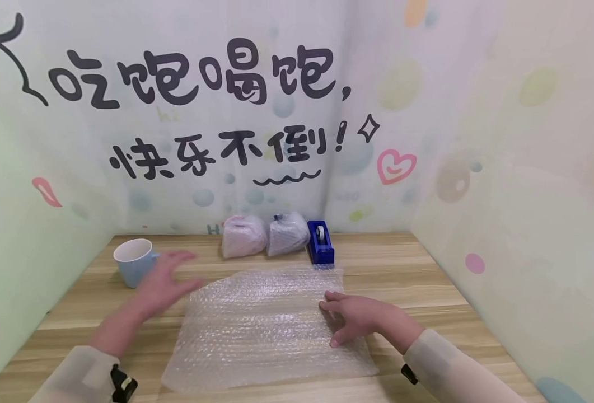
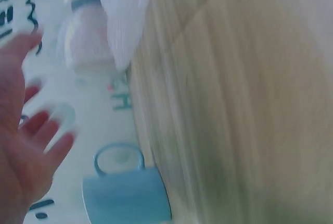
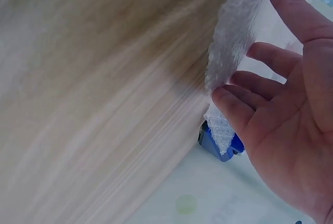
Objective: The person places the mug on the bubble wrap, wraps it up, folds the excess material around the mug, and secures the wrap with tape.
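Note:
A sheet of clear bubble wrap (image 1: pixel 256 330) lies spread on the wooden table. The fingertips of my right hand (image 1: pixel 359 319) rest on its right part, thumb held apart from the fingers; the right wrist view shows this hand (image 3: pixel 291 114) along the edge of the wrap (image 3: pixel 234 36). To the left stands an upright light blue mug (image 1: pixel 138 266), its handle towards the middle. My left hand (image 1: pixel 165 282) hovers beside the mug with fingers spread, holding nothing. In the left wrist view a gap shows between this hand (image 2: pixel 23 135) and the mug (image 2: pixel 127 198).
Two bundles in bubble wrap, one pinkish (image 1: pixel 243 238) and one whitish (image 1: pixel 288 234), sit at the back against the wall. Right of them stands a blue tape dispenser (image 1: pixel 321 246), touching or nearly touching the sheet's far edge. Walls (image 1: pixel 503 224) enclose the table on the sides.

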Demonstrator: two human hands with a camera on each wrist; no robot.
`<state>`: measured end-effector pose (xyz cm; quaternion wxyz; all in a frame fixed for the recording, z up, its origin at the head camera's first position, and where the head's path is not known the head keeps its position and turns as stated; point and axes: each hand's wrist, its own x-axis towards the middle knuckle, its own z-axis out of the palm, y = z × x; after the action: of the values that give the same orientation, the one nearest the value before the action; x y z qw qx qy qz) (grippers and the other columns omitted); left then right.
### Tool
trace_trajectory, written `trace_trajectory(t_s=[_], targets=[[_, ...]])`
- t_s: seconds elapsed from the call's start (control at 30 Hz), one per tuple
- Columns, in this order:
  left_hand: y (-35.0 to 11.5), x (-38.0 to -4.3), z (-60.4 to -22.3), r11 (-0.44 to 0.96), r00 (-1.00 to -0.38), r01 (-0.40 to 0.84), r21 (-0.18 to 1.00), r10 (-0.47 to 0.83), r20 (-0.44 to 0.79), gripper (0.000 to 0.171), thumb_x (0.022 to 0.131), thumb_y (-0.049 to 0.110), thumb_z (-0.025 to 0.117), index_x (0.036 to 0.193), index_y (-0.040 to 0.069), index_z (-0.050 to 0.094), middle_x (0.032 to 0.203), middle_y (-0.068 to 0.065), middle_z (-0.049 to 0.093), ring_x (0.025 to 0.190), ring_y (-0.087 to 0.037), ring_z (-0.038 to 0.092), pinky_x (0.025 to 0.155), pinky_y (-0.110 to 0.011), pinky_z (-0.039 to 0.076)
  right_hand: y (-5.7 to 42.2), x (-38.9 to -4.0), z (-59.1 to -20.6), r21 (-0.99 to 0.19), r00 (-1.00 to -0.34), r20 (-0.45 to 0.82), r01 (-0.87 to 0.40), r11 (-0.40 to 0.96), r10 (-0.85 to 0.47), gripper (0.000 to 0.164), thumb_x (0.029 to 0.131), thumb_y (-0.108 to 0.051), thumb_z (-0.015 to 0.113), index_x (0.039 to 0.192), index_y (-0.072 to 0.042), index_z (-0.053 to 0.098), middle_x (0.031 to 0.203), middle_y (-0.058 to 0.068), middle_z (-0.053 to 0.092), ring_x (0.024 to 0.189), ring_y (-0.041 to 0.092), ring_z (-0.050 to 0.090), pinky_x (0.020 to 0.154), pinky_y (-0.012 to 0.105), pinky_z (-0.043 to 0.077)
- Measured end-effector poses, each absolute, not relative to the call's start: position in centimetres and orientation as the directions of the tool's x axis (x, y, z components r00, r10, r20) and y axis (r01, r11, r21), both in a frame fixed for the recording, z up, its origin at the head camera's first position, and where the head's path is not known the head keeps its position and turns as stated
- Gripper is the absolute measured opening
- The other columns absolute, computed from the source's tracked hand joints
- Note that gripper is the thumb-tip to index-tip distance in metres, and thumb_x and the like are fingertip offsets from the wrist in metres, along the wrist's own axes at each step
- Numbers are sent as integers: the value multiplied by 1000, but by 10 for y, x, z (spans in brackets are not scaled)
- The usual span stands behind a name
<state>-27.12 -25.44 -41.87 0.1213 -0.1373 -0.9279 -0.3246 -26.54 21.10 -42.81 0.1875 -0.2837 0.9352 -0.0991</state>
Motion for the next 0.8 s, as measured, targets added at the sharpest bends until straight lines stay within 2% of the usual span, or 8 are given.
trace_trajectory(t_s=[0.1,0.2,0.3,0.37,0.47,0.6,0.67,0.8], targets=[[-271,-284,-411,760,-916,192,621,-89,391,89,92,27,86,162,-3,40,162,-39,32,144,-61,36,112,-80,42,211,-265,-428,-285,-771,-301,-489,825,-561,94,88,-44,91,165,-8,50,179,22,31,166,40,32,134,56,32],[-291,-296,-410,711,-895,66,700,-267,356,114,89,25,87,172,0,14,170,-39,9,150,-64,21,115,-82,37,212,-266,-430,-283,-769,-299,-494,822,-565,94,88,-44,91,165,-8,50,179,22,32,166,40,33,134,56,33],[-307,-302,-415,657,-905,-3,754,-324,278,131,87,25,86,172,3,-11,173,-37,-7,152,-67,14,118,-82,34,213,-266,-431,-282,-768,-299,-496,821,-566,94,88,-45,90,164,-8,50,178,22,32,165,40,34,134,56,33],[-313,-303,-420,625,-913,-42,780,-341,223,136,87,25,85,170,5,-20,172,-38,-9,151,-68,15,120,-80,33,213,-266,-431,-277,-768,-298,-498,822,-566,94,88,-45,90,164,-8,50,178,22,32,165,40,34,134,56,33],[-318,-305,-426,566,-919,-93,819,-365,147,137,89,26,84,168,8,-27,171,-43,-4,149,-69,22,123,-78,32,213,-264,-430,-275,-771,-298,-495,824,-563,94,88,-45,91,164,-8,50,178,22,33,165,40,34,134,56,33],[-323,-306,-434,511,-921,-119,851,-377,98,132,95,28,82,168,6,-26,165,-51,13,147,-67,32,126,-74,33,212,-263,-428,-279,-773,-298,-491,826,-560,93,88,-44,91,164,-9,50,178,21,33,165,40,34,133,56,34],[-325,-308,-439,516,-915,-113,849,-388,114,122,97,28,81,168,2,-15,161,-51,24,146,-66,37,125,-72,35,211,-263,-428,-281,-773,-299,-489,826,-559,93,89,-44,90,164,-9,50,178,21,33,165,40,34,133,56,34],[-329,-310,-447,573,-893,-87,815,-408,191,94,98,24,81,160,-11,19,150,-47,43,139,-62,47,119,-70,40,211,-265,-428,-280,-774,-296,-490,826,-559,93,89,-45,90,165,-9,50,178,21,33,165,41,34,134,56,33]])
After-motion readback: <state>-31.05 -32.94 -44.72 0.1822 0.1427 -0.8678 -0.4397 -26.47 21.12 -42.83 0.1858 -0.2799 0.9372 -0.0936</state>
